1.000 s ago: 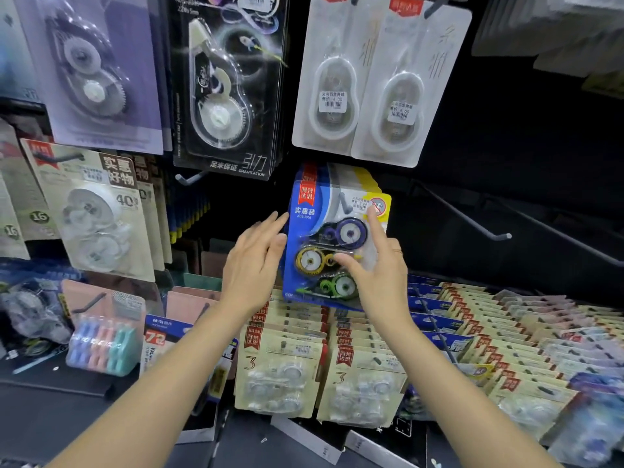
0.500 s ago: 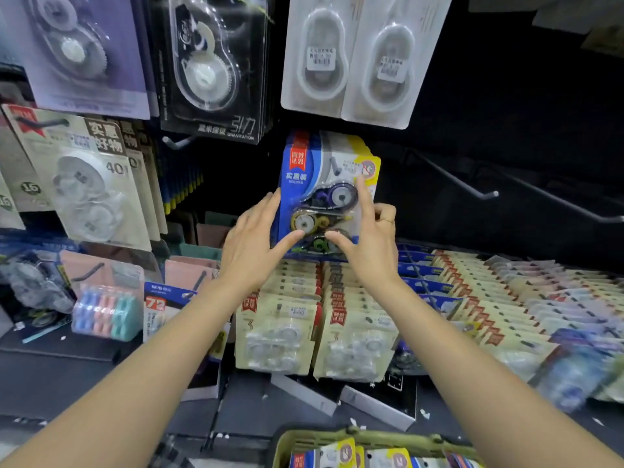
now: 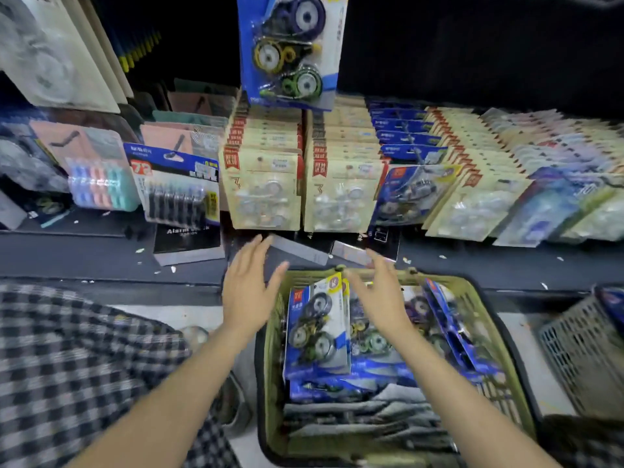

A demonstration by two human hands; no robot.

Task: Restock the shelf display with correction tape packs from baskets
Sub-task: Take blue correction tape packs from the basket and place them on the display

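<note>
A blue correction tape pack (image 3: 290, 52) with three coloured rollers hangs on the display at the top centre, free of both hands. Below, an olive-green basket (image 3: 472, 298) on the floor holds several more blue packs; one pack (image 3: 317, 329) stands upright at its front left. My left hand (image 3: 248, 292) hovers open over the basket's left rim, fingers spread. My right hand (image 3: 380, 292) hovers open over the basket's far rim, just right of that upright pack. Neither hand holds anything.
Rows of beige carded packs (image 3: 266, 187) and blue packs (image 3: 408, 153) fill the lower shelf. A grey mesh basket (image 3: 584, 349) stands at the right. A checked garment (image 3: 84, 366) fills the lower left. A dark shelf ledge (image 3: 101, 258) runs across.
Both hands have let go of the hung pack and dropped down to the green basket. The view has tilted downward, bringing the basket fully into sight.
</note>
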